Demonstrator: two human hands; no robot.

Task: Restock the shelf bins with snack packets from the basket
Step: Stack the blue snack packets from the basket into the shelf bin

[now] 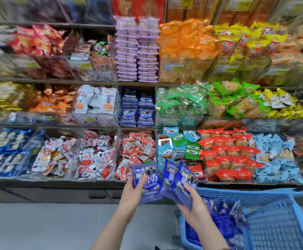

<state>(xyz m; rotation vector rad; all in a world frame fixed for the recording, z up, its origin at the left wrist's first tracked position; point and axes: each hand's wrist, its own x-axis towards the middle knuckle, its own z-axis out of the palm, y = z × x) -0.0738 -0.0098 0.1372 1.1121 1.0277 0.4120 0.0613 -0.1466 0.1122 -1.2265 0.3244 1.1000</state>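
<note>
Gripping stock in both hands, a person faces tiered shelf bins of wrapped snacks. The left hand is curled round one blue packet, thumb across its front, held upright just below the front edge of the lowest tier. The right hand clasps a fanned bunch of blue packets from beneath, fingers wrapped round their lower ends; the two bundles nearly touch. Just below and right of that hand stands the blue plastic basket, with more loose packets lying inside. Matching packets fill the narrow middle-tier bin, straight above the hands, between white packets on its left and green packets on its right. Red-and-white sachets sit in the bin directly behind the raised packets.
</note>
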